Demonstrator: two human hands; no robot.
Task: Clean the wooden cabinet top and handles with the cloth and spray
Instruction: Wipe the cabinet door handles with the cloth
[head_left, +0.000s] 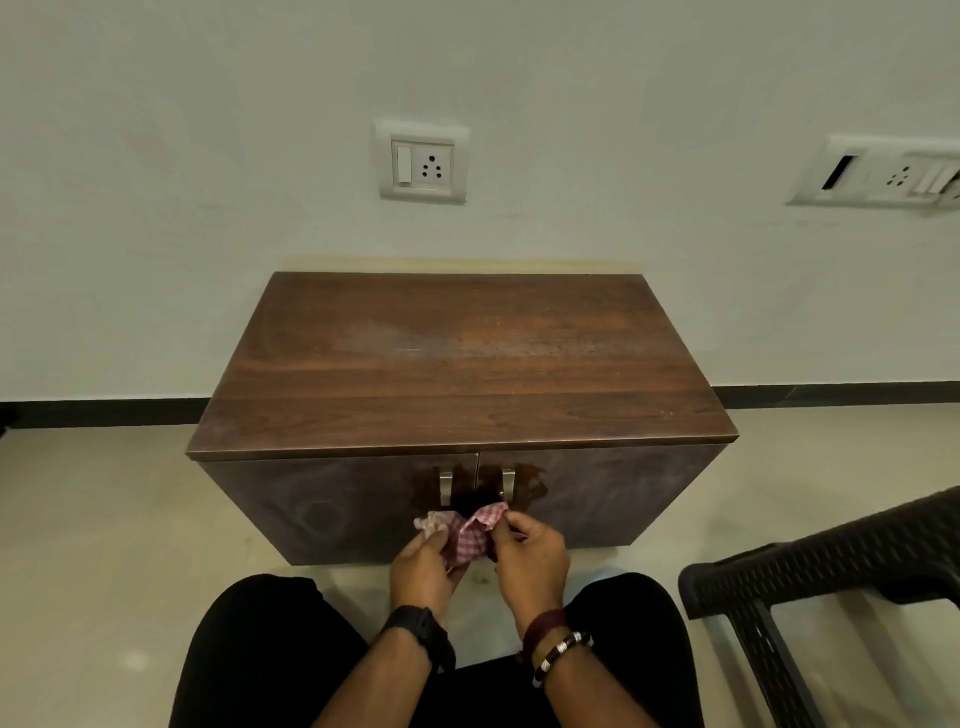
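A low dark wooden cabinet (457, 358) stands against the wall, its top streaked with a pale film in the middle. Two metal handles, the left handle (445, 486) and the right handle (508, 483), sit at the centre of its two doors, with darker wet patches around them. A red-and-white checked cloth (470, 532) is bunched just below the handles. My left hand (423, 569) grips its left part and my right hand (530, 558) pinches its right corner. No spray bottle is in view.
A dark plastic chair (831, 577) stands close on the right. My knees in black trousers (270, 649) frame the floor in front of the cabinet. Wall sockets (423, 163) sit above the cabinet and at the far right.
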